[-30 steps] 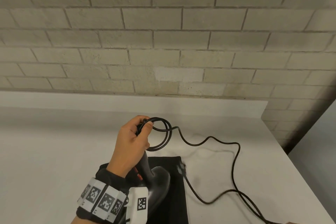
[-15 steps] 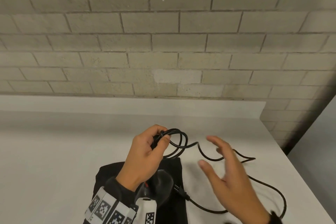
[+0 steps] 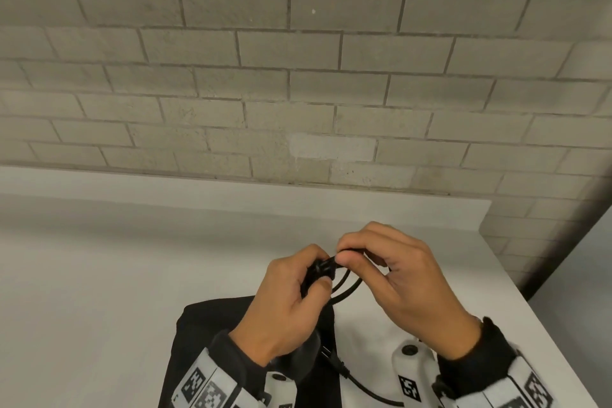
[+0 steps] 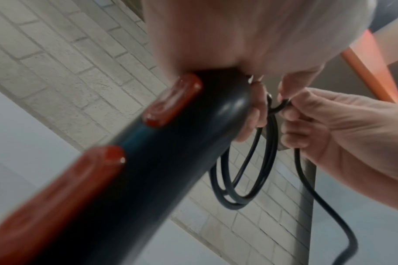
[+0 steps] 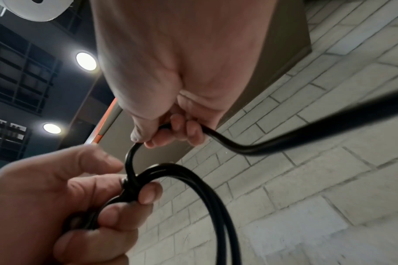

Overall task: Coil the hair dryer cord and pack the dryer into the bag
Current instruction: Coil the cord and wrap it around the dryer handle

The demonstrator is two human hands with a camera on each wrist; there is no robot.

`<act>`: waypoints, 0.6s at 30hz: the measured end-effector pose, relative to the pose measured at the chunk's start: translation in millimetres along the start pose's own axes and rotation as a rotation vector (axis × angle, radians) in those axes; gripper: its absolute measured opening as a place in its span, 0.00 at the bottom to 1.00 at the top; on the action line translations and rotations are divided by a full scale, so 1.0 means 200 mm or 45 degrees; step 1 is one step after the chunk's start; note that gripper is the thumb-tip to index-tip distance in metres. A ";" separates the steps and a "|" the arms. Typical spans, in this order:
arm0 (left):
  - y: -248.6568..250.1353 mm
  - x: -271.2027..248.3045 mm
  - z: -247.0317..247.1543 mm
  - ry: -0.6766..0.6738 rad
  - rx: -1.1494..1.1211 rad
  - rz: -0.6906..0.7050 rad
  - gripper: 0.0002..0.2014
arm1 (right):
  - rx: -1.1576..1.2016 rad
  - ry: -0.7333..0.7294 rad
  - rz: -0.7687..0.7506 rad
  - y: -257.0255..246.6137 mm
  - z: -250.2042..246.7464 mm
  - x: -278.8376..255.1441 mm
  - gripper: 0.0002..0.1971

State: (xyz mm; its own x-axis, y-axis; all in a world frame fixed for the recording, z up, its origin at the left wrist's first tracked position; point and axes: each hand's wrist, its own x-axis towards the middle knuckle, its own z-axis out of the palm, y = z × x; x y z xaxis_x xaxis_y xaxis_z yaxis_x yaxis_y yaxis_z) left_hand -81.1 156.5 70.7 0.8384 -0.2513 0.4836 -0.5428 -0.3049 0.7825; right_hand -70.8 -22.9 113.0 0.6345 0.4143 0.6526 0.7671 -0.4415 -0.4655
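Our left hand (image 3: 284, 305) was clenched round the black handle of the hair dryer (image 4: 148, 161), whose two red switches showed along its side in the left wrist view, and the same hand pinched the gathered loops of the cord (image 5: 202, 182) between thumb and fingers at the handle's end. Our right hand (image 3: 400, 278) sat just beside the left, its fingertips (image 5: 170, 132) pinching a strand of the cord where it rose from the bundle; from that hand the loose length ran off to the right in the right wrist view. Two or three loops hung below the left hand's grip. Both hands were raised above the white tabletop (image 3: 99, 275), over the black bag (image 3: 205, 334), which lay flat on the tabletop near its front edge. The plug (image 3: 334, 363) rested at the bag's right edge, its cord trailing toward us. A pale brick wall (image 3: 298, 76) stood behind the tabletop.
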 end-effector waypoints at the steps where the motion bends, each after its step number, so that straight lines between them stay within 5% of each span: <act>1: 0.01 0.00 0.01 -0.007 0.038 0.022 0.07 | 0.028 -0.008 0.014 0.00 0.01 0.01 0.05; 12: 0.02 -0.05 0.04 -0.025 0.126 0.061 0.16 | 0.611 -0.022 0.443 0.09 0.07 -0.01 0.04; 18: 0.03 -0.05 0.04 -0.062 0.047 0.049 0.11 | 0.762 -0.159 0.468 0.14 0.04 -0.05 0.13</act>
State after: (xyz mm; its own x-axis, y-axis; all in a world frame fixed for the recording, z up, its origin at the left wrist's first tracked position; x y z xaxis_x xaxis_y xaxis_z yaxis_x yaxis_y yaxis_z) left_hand -92.3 150.9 67.3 0.8138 -0.3077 0.4930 -0.5770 -0.3274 0.7482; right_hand -54.4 -33.3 88.6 0.8407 0.4266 0.3336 0.3992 -0.0721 -0.9140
